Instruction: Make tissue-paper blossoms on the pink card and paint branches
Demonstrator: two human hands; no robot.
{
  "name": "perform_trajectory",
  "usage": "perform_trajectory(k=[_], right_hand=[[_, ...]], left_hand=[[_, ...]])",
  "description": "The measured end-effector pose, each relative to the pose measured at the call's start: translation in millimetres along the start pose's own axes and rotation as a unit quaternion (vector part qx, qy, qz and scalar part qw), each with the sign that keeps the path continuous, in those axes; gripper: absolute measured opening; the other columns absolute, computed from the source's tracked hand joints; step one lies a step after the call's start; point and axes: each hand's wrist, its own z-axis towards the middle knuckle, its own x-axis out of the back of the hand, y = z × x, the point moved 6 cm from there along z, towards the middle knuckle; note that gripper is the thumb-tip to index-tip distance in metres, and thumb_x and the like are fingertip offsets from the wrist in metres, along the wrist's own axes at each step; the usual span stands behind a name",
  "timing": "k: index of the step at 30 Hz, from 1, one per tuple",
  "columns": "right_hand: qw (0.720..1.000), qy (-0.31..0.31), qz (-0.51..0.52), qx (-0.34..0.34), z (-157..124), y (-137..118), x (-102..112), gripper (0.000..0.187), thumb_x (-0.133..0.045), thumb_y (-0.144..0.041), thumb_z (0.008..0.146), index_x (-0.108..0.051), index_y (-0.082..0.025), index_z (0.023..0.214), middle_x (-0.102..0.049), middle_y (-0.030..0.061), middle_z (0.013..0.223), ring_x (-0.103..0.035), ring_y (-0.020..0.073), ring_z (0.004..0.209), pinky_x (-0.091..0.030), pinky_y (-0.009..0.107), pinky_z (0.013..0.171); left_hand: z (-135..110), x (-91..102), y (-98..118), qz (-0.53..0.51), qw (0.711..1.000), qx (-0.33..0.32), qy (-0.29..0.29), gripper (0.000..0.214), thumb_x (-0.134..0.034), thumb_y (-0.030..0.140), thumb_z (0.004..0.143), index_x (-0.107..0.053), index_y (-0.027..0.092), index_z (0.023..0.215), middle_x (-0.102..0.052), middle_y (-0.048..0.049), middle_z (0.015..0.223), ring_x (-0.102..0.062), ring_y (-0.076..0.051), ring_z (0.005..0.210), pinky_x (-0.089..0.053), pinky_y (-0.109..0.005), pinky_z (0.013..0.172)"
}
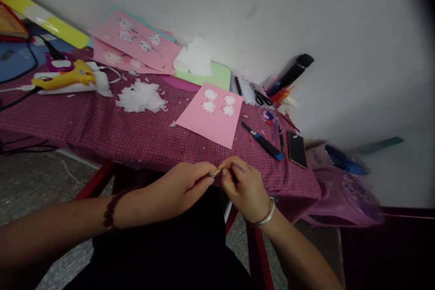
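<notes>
My left hand (190,186) and my right hand (244,186) meet in front of the table's near edge. Both are closed, fingertips pinching a thin, pale stick-like piece (215,173); its kind is too small to make out, and most of it is hidden by the fingers. Just beyond them lies a pink sheet (210,122) bearing several fluffy white paper tufts (229,110). To its left is a heap of torn white paper bits (141,96). A blue-and-black utility knife (263,141) rests to the right of the sheet.
Behind are decorated pink sheets (136,38), white paper (197,56) and a green sheet (220,74). A yellow glue gun (68,77) with cords sits left. Rightward are scissors (261,97), a phone (297,149) and a pink plastic stool (340,195). A wall (272,13) bounds the checked tablecloth (102,127).
</notes>
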Motion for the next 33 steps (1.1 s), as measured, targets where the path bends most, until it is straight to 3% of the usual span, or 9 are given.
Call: perform_trajectory(k=[6,10,13,15,17,20,22,27,33], right_hand=[[0.986,0.055,0.105,-0.118,7.4,31.8,14.4,0.014,-0.045,-0.016,0.086,-0.056,-0.019,0.078,-0.057,0.0011,0.07,-0.053,0.0115,0.055,-0.041,0.024,0.052],[0.931,-0.066,0.303,-0.192,1.6,30.5,-3.4,0.015,-0.052,-0.029,0.088,-0.058,-0.017,0.08,-0.056,-0.0013,0.067,-0.05,0.007,0.045,-0.039,0.02,0.043],[0.901,-0.128,0.367,-0.194,0.6,18.1,-11.2,0.014,-0.056,-0.03,0.085,-0.059,-0.016,0.082,-0.061,0.0,0.07,-0.052,0.0062,0.047,-0.04,0.019,0.043],[0.908,-0.134,0.354,-0.18,3.1,13.0,-10.7,0.014,-0.054,-0.027,0.085,-0.06,-0.016,0.08,-0.061,0.0008,0.072,-0.052,0.0062,0.048,-0.04,0.019,0.043],[0.937,-0.114,0.29,-0.155,6.6,10.9,-7.1,0.014,-0.052,-0.022,0.085,-0.059,-0.016,0.074,-0.059,-0.0002,0.068,-0.051,0.0065,0.049,-0.039,0.02,0.045],[0.982,-0.068,0.15,-0.087,9.9,6.8,-2.3,0.013,-0.051,-0.013,0.079,-0.056,-0.018,0.069,-0.055,-0.0018,0.064,-0.051,0.0082,0.053,-0.039,0.021,0.05],[0.994,-0.054,0.078,-0.05,9.5,4.6,-3.5,0.013,-0.049,-0.008,0.076,-0.055,-0.018,0.07,-0.054,-0.0017,0.064,-0.051,0.0091,0.054,-0.038,0.023,0.053],[0.998,-0.032,0.035,-0.03,6.4,7.9,-8.4,0.016,-0.047,-0.005,0.073,-0.055,-0.018,0.071,-0.056,-0.0004,0.066,-0.052,0.01,0.054,-0.038,0.023,0.053],[0.972,-0.064,0.188,-0.127,3.9,22.9,-14.9,0.015,-0.047,-0.014,0.081,-0.055,-0.018,0.069,-0.054,-0.002,0.064,-0.049,0.0087,0.053,-0.038,0.022,0.052]], left_hand=[[-12.2,10.7,12.2,0.014,1.0,0.001,0.015,0.023,-0.036,0.021,0.093,-0.059,0.016,0.094,-0.064,-0.0014,0.086,-0.056,-0.012,0.077,-0.042,-0.023,0.073],[-8.2,14.2,8.8,-0.018,1.0,0.01,0.019,0.023,-0.038,0.021,0.092,-0.061,0.015,0.092,-0.065,-0.0009,0.084,-0.057,-0.012,0.077,-0.043,-0.022,0.073],[-3.5,11.9,3.4,-0.031,0.999,0.007,0.006,0.024,-0.039,0.02,0.091,-0.062,0.015,0.094,-0.066,-0.0017,0.088,-0.059,-0.012,0.081,-0.044,-0.022,0.075],[-2.5,10.3,1.6,-0.02,1.0,-0.001,-0.003,0.024,-0.039,0.02,0.091,-0.062,0.015,0.095,-0.067,-0.0022,0.089,-0.06,-0.012,0.082,-0.044,-0.022,0.076],[-3.0,9.3,0.8,0.022,1.0,-0.006,-0.011,0.025,-0.038,0.019,0.091,-0.062,0.015,0.095,-0.068,-0.0026,0.087,-0.06,-0.012,0.08,-0.044,-0.022,0.074],[-4.6,7.1,-0.8,0.162,0.986,0.006,-0.029,0.027,-0.036,0.02,0.092,-0.063,0.015,0.095,-0.068,-0.0047,0.083,-0.061,-0.013,0.07,-0.043,-0.024,0.065],[-5.4,5.3,-1.3,0.272,0.961,0.011,-0.042,0.026,-0.038,0.021,0.092,-0.062,0.014,0.097,-0.068,-0.0069,0.082,-0.06,-0.015,0.063,-0.041,-0.025,0.059],[-6.8,1.1,-1.4,0.388,0.921,-0.026,-0.04,0.023,-0.042,0.02,0.09,-0.062,0.016,0.101,-0.068,-0.0056,0.081,-0.061,-0.014,0.06,-0.038,-0.024,0.052],[-10.8,0.6,-3.0,0.498,0.863,-0.089,0.023,0.034,-0.048,0.013,0.087,-0.055,0.016,0.12,-0.066,-0.004,0.079,-0.061,-0.015,0.062,-0.037,-0.026,0.052]])
